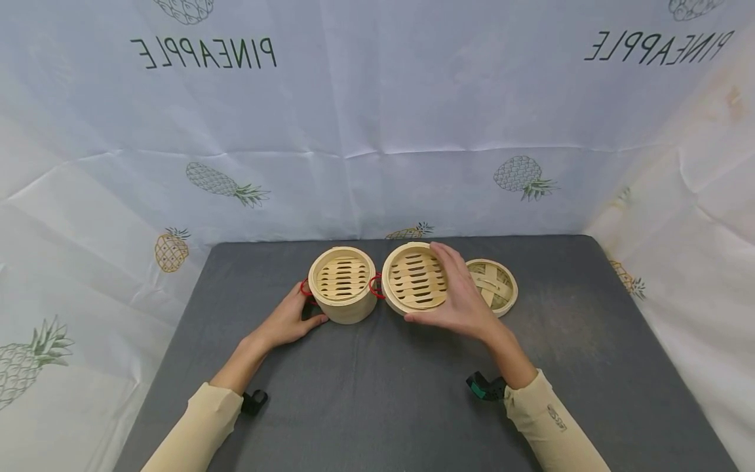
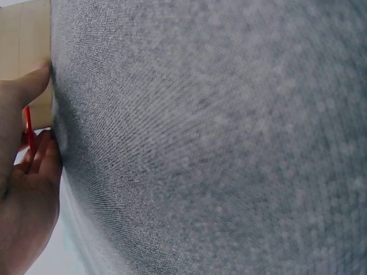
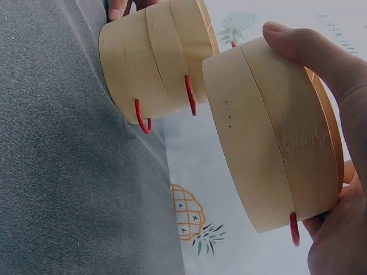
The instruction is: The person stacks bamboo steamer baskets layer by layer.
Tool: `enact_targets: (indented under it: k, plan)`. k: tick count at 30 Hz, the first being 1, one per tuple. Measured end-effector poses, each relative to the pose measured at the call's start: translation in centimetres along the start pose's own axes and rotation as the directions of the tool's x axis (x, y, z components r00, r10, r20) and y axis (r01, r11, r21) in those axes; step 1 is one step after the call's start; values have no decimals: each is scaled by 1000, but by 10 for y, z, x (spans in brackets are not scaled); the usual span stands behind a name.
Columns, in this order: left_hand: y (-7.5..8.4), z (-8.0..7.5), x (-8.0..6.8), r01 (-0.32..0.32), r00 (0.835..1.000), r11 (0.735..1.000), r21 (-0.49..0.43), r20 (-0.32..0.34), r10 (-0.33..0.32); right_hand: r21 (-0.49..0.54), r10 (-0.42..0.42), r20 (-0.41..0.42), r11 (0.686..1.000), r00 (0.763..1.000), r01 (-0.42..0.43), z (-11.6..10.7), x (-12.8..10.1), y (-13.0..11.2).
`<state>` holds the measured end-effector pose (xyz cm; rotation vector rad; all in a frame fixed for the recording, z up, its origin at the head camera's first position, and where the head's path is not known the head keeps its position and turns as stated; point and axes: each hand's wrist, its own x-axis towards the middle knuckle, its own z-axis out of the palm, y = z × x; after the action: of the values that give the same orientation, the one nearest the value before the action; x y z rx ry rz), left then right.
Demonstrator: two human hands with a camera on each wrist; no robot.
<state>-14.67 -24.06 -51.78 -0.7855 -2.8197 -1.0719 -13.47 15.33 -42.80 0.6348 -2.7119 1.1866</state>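
Observation:
A round bamboo steamer stack with a slatted inside and red side handles stands on the table. My left hand holds it at its left side, thumb in front and fingers behind; the left wrist view catches the thumb against the stack's wall. To its right, my right hand grips a second bamboo steamer basket by its right side. In the right wrist view this basket is lifted off the table and tilted, apart from the stack. Some fingers are hidden behind the baskets.
A woven bamboo steamer lid lies on the table behind and right of my right hand. The dark grey cloth-covered table reaches back to a hanging white curtain printed with pineapples.

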Motion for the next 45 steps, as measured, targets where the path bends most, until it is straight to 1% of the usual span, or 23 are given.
enact_targets:
  k: [4, 7, 14, 16, 20, 22, 24, 27, 29, 33, 38, 40, 41, 45]
  plan:
    - [1, 0, 1, -13, 1000, 1000, -2, -5, 13, -4, -8, -4, 1000, 1000, 8, -1, 1, -1]
    - [2, 0, 1, -9, 1000, 1000, 13, -3, 9, -8, -22, -9, 1000, 1000, 22, -2, 3, -1]
    - [9, -2, 2, 79, 995, 996, 30, 54, -81, -5, -48, -8, 999, 999, 48, -2, 5, -2]
    - [9, -2, 1, 71, 996, 997, 28, 48, -73, 4, -50, -6, 999, 999, 50, -2, 6, -3]
    - [1, 1, 0, 18, 1000, 999, 32, 2, -18, 13, -57, -14, 998, 998, 58, 0, 9, -4]
    - [-2, 2, 0, -4, 1000, 1000, 31, -9, 4, 14, -60, -21, 998, 998, 61, 0, 10, -4]
    - [-2, 2, 0, 0, 1000, 1000, 19, -6, 1, 14, -61, -25, 998, 998, 61, 1, 11, -4]
    - [2, 0, 0, 17, 1000, 1000, 3, 16, -17, 15, -62, -29, 998, 998, 63, 1, 13, -5]
    - [4, -1, 0, 30, 999, 1000, 7, 22, -30, 16, -64, -29, 998, 998, 65, 1, 13, -7]
    - [4, -1, 0, 35, 999, 998, 43, 9, -35, 38, -76, -29, 996, 997, 77, 2, 16, -10]
    - [5, -3, 0, 48, 998, 998, 29, 25, -49, 58, -84, -27, 995, 996, 86, 4, 17, -13]
    - [6, -2, 0, 44, 999, 999, 23, 25, -44, 64, -87, -27, 994, 996, 89, 4, 18, -15]
    - [2, -1, -1, 26, 1000, 999, 21, 13, -26, 66, -89, -28, 994, 996, 91, 4, 18, -16]
    - [-1, 1, -2, -10, 1000, 1000, 2, -10, 10, 72, -106, -38, 991, 994, 108, 5, 20, -20]
